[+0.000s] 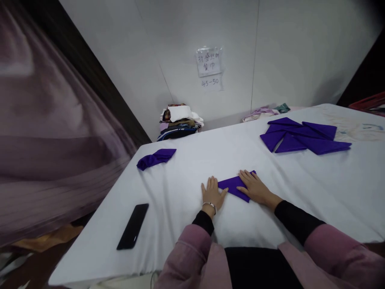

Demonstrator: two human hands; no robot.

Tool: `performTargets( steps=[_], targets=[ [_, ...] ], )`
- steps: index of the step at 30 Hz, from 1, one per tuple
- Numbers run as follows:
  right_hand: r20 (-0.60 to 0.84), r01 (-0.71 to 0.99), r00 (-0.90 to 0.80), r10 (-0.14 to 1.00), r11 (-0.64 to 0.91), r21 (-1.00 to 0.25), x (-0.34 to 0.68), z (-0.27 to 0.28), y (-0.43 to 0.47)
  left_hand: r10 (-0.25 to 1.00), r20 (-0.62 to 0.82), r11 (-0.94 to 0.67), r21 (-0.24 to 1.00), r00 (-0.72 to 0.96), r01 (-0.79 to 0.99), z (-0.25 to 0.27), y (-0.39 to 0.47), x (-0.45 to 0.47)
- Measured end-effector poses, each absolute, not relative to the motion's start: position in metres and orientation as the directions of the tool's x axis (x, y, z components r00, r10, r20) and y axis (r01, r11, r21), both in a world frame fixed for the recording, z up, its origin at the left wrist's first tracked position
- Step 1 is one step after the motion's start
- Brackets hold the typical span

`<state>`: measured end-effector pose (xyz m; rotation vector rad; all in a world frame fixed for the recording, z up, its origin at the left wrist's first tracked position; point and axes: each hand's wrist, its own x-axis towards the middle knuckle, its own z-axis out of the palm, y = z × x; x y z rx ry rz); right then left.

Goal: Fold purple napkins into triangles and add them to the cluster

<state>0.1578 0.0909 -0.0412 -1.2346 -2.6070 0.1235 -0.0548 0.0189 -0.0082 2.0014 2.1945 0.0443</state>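
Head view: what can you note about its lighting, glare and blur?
Head view: soft light, faint shading along creases in the white tablecloth; head view: a small glint on the black phone; head view: dark upper right corner, left hand and right hand clearly outlined.

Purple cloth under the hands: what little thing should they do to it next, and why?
Perhaps the right hand should press along the folded purple cloth to sharpen its creases: that hand lies spread over the wide end, while the left hand is at the narrow tip, well placed to steady it.
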Motion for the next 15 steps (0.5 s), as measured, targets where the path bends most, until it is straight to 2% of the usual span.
performTargets(
  steps=[3,5,7,9,10,12,15],
  targets=[
    [0.2,0.755,-0.605,0.771,0.635,-0.165,0.157,-0.044,0.093,0.984,-0.124,0.14,0.117,-0.125,0.983,-0.003,0.019,-0.05],
    [0.204,0.759,-0.604,0.771,0.634,-0.148,0.157,-0.046,0.093,0.985,-0.065,0.166,0.105,-0.159,0.981,0.002,0.02,-0.037],
    [0.208,0.756,-0.611,0.764,0.641,-0.133,0.158,-0.048,0.094,0.996,0.056,0.068,0.094,-0.074,0.993,0.006,0.022,-0.017],
    [0.211,0.748,-0.622,0.754,0.651,-0.125,0.16,-0.052,0.096,0.982,0.133,-0.146,0.096,0.133,0.985,0.006,0.026,0.005],
    [0.214,0.744,-0.627,0.749,0.657,-0.123,0.161,-0.054,0.096,0.97,0.135,-0.219,0.114,0.203,0.969,0.005,0.028,0.015],
    [0.226,0.732,-0.636,0.738,0.669,-0.124,0.163,-0.058,0.097,0.962,0.101,-0.267,0.169,0.252,0.949,0.0,0.033,0.027],
    [0.254,0.722,-0.637,0.728,0.679,-0.133,0.164,-0.062,0.098,0.982,0.035,-0.187,0.221,0.184,0.957,-0.009,0.035,0.027]
  ],
)
